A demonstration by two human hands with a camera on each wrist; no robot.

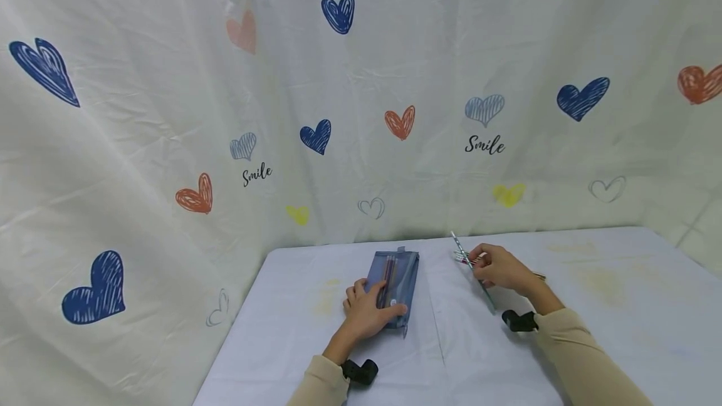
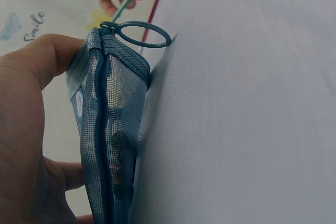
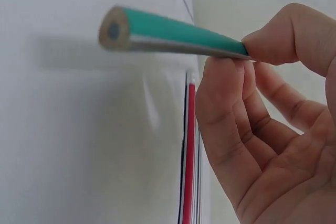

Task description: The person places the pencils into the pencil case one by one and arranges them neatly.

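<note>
A blue mesh pencil case lies on the table, and several pencils show through it. Resting on its top is my left hand, fingers spread and thumb near the right edge. The left wrist view gives the zipped end with its loop pull. My right hand holds a green and silver pencil aslant above the table, pinched between thumb and fingertips. Its flat, unsharpened end faces the right wrist camera. Below that hand lie a red pencil and other striped ones, partly hidden.
White cloth covers the table. Behind it hangs a pale curtain printed with hearts and "Smile". A black wrist camera sits on the left wrist, another camera on the right.
</note>
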